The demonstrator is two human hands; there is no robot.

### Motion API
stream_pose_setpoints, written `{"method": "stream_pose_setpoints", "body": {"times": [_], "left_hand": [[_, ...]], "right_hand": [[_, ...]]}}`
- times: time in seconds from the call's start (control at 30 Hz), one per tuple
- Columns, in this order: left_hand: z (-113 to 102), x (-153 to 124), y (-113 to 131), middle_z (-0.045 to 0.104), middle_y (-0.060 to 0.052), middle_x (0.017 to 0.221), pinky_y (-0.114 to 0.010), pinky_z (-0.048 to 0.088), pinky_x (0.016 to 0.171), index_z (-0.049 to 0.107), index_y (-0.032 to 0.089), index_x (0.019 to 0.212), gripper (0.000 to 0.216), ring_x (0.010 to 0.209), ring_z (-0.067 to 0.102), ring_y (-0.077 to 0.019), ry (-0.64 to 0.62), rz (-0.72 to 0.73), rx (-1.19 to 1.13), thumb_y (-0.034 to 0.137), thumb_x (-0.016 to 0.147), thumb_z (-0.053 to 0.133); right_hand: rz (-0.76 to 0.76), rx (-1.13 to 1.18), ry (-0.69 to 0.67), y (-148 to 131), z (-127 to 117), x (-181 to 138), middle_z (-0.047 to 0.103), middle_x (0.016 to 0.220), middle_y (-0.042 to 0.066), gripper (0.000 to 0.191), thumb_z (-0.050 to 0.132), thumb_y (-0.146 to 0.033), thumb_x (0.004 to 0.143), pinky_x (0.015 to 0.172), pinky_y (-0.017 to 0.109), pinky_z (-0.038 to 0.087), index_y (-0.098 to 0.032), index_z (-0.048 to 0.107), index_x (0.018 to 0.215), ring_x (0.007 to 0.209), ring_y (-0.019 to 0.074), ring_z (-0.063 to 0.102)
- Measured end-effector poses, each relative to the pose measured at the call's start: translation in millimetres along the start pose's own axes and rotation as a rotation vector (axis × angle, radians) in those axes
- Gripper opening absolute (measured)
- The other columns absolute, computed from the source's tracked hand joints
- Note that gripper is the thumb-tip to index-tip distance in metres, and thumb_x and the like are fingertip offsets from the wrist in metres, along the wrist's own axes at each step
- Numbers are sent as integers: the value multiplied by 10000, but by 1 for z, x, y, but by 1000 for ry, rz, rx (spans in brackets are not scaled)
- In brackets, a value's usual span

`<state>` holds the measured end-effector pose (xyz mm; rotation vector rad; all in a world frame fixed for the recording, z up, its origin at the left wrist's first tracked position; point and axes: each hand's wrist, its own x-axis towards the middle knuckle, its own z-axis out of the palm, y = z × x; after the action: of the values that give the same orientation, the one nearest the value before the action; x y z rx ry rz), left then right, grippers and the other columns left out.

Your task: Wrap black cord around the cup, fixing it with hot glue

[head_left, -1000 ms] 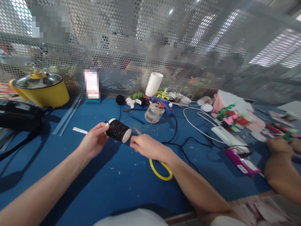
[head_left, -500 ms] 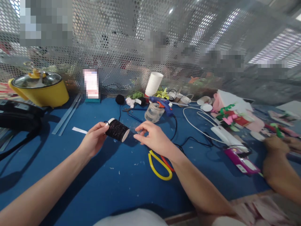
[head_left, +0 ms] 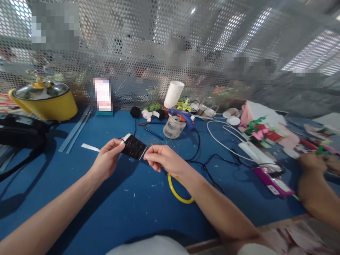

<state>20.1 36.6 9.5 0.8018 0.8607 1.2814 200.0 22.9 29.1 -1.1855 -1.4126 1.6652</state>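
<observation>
yellow loop [head_left: 178,193] half under right forearm, pot [head_left: 44,101] edge-cropped

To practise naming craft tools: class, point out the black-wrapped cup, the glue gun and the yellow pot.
black-wrapped cup [head_left: 133,147]: head view, on its dark wrapped side.
glue gun [head_left: 184,117]: head view, on its blue body.
yellow pot [head_left: 57,108]: head view, on its yellow wall.

1 yellow pot [head_left: 45,101] stands at the desk's [head_left: 119,212] far left corner, 1 cup stack [head_left: 174,94] and 1 glue gun [head_left: 183,118] by its far edge.
</observation>
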Motion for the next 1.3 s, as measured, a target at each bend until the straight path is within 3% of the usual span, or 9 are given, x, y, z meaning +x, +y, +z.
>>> {"method": "stream_pose_setpoints", "body": {"times": [0.33, 0.47, 0.57, 0.7, 0.8, 0.87, 0.97, 1.17, 1.3], "left_hand": [[-1, 3, 5, 563, 37, 605, -193, 343, 541, 552, 154, 554, 150, 574, 489, -86, 80, -31, 20, 176, 565, 700], [-3, 5, 4, 559, 40, 598, -186, 340, 528, 561, 155, 556, 157, 570, 482, -83, 74, -33, 11, 191, 560, 713], [-5, 5, 3, 562, 39, 605, -187, 345, 546, 566, 157, 563, 155, 589, 484, -87, 69, -34, 12, 200, 561, 715], [-6, 6, 1, 569, 36, 622, -174, 344, 589, 570, 151, 562, 138, 629, 481, -83, 39, 3, 18, 187, 576, 703], [-5, 5, 0, 573, 35, 636, -177, 336, 596, 568, 152, 560, 129, 635, 481, -84, 28, 3, 21, 175, 580, 693], [-4, 4, 1, 571, 34, 635, -185, 331, 593, 564, 154, 558, 129, 631, 482, -88, 39, -9, 26, 169, 577, 690], [-2, 3, 3, 566, 34, 626, -197, 327, 586, 557, 156, 551, 135, 611, 483, -92, 51, -30, 37, 170, 573, 690], [-2, 2, -2, 627, -10, 789, -225, 357, 669, 572, 158, 539, 143, 737, 533, -134, -6, -15, 128, 206, 561, 705], [-2, -1, -8, 618, -60, 976, -267, 354, 786, 587, 155, 577, 132, 912, 526, -188, -81, 1, 259, 239, 608, 683]], "right_hand": [[-261, -220, -244, -33, -27, -32, 490, 552, -24, 259, 417, -304, 835, 590, 241, 395, -163, 459, 622, 557, 90, 500], [-171, -452, -247, -33, -30, -31, 526, 580, -7, 263, 447, -328, 813, 548, 230, 390, -161, 476, 612, 532, 88, 482], [-135, -729, -189, -25, -28, -24, 575, 711, 11, 88, 537, -229, 741, 599, 247, 410, -166, 566, 795, 634, 116, 527], [-219, -817, 55, -13, -26, -16, 544, 1035, 80, 174, 500, -188, 743, 608, 248, 439, -170, 595, 887, 723, 122, 558], [-147, -784, 202, -9, -25, -14, 603, 762, 43, 179, 448, -268, 785, 498, 241, 422, -170, 592, 828, 532, 104, 532], [-141, -848, 186, -9, -25, -15, 602, 681, 22, 162, 462, -258, 777, 556, 261, 429, -185, 597, 828, 585, 129, 554], [-217, -946, 120, -10, -24, -15, 598, 922, 56, 176, 540, -240, 725, 717, 300, 424, -193, 602, 883, 822, 174, 566], [-155, -850, 240, -9, -21, -12, 564, 773, 35, 211, 519, -325, 752, 581, 257, 445, -150, 580, 854, 517, 91, 543], [-247, -906, 231, -4, -18, -6, 581, 881, 71, 227, 562, -300, 724, 670, 273, 437, -142, 587, 885, 756, 151, 567]]}}
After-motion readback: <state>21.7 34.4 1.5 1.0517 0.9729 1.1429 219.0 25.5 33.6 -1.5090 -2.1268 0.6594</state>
